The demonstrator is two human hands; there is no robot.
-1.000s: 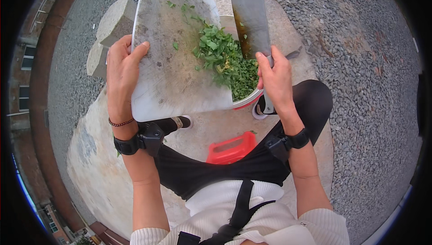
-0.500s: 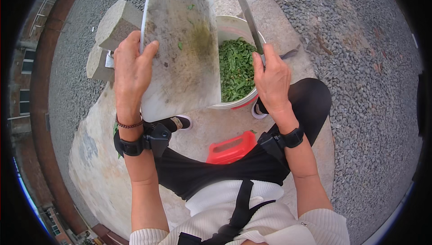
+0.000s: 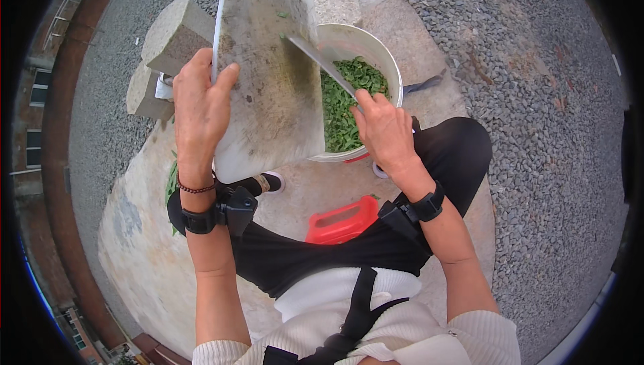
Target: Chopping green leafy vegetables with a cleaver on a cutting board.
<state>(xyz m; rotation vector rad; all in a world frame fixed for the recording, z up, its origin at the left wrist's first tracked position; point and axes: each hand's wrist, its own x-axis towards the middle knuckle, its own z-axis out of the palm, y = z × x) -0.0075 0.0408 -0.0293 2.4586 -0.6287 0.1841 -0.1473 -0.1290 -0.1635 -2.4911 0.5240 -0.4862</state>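
Observation:
My left hand (image 3: 204,100) is closed on the left edge of a worn, stained white cutting board (image 3: 261,107), which is tilted up beside a white bucket (image 3: 392,63). Chopped green leaves (image 3: 345,113) fill the lower part of the bucket, and the board hides its left side. In my right hand (image 3: 388,127) is a knife (image 3: 322,63) by its handle. Its blade slants up and left across the bucket's mouth, with the tip at the board's face. A few bits of leaf stick to the board near that tip.
A red plastic piece with a handle-like opening (image 3: 342,221) lies on the stone slab (image 3: 144,231) between my legs. Concrete blocks (image 3: 176,36) stand at the far left. Loose greens (image 3: 172,187) lie by my left knee. Grey gravel (image 3: 550,184) surrounds the slab.
My right hand has moved left with the knife. The blade has swung from over the bucket's right side to the board's face. The board has shifted slightly.

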